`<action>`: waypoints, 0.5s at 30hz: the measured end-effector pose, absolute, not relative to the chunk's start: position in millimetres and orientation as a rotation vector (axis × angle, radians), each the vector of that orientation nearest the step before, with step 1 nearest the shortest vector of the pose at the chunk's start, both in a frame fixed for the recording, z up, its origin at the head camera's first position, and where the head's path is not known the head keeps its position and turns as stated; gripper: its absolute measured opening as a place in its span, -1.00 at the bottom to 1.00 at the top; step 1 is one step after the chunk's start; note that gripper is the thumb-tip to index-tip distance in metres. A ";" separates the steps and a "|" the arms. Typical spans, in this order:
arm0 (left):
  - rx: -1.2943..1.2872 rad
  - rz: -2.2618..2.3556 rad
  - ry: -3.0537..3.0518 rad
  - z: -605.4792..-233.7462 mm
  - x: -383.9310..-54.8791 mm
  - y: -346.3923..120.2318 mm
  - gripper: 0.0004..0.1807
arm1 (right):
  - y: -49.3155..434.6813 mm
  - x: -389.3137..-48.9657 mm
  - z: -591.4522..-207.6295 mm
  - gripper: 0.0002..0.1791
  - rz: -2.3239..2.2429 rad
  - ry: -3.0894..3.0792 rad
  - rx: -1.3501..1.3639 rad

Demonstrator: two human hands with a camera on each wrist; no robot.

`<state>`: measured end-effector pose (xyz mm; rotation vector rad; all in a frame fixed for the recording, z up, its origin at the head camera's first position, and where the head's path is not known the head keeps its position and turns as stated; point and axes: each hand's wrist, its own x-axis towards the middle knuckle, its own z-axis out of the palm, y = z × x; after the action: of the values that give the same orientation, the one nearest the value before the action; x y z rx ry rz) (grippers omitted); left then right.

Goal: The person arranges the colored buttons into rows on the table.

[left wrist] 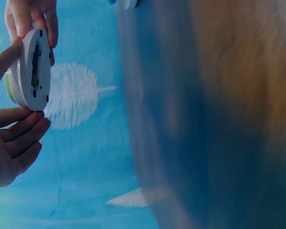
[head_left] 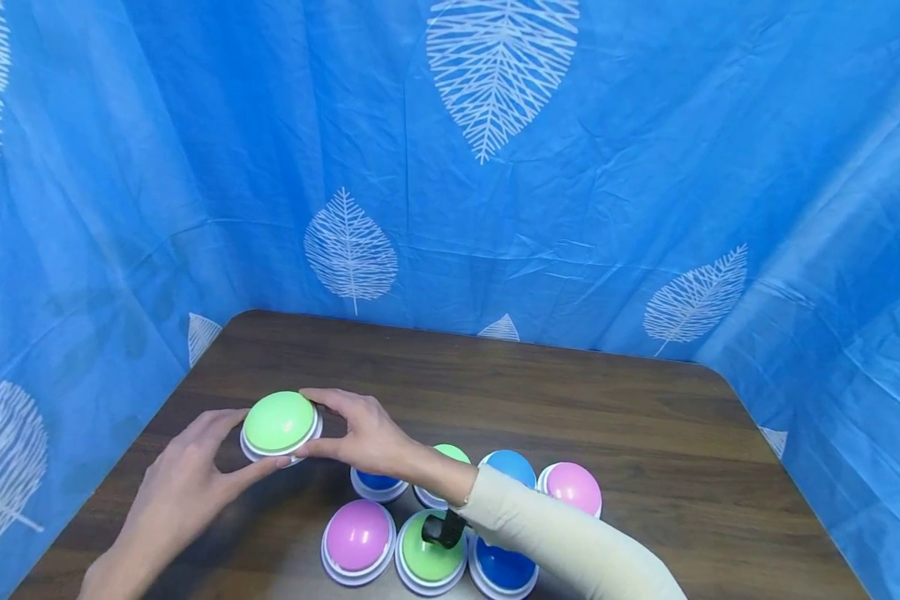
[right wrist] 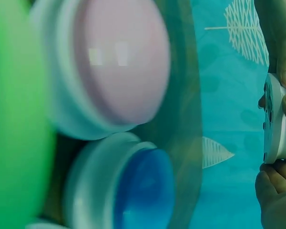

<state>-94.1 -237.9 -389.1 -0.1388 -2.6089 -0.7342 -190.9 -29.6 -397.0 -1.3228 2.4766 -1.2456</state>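
Observation:
A green dome push button with a white base is held up over the left part of the table by both hands. My left hand pinches its left and near rim between thumb and fingers. From the other side my right hand grips the right rim, thumb toward me. The white underside of the push button, with a dark elongated recess and small dark spots, shows in the left wrist view. In the right wrist view the same push button appears edge-on between both hands.
Two rows of similar buttons stand on the brown table: pink, green and dark blue in front; blue, green, light blue and pink behind. My right forearm crosses over them. A blue curtain surrounds the table.

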 end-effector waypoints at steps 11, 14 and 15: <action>-0.187 -0.782 -2.673 -402.1 -105.8 -203.0 -0.15 | 13.1 -184.5 -407.9 -0.29 -1.331 2.442 -1.156; -0.227 -0.800 -2.658 -405.6 -109.3 -194.3 -0.16 | 24.7 -182.5 -407.8 -0.28 -1.353 2.445 -1.139; -0.240 -0.805 -2.654 -406.8 -110.4 -191.2 -0.18 | 28.8 -181.7 -407.8 -0.28 -1.356 2.452 -1.141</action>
<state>-110.4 -191.2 -406.8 -0.2405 -2.6544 -0.8047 -181.7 28.8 -407.8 -1.1410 2.4523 -1.3558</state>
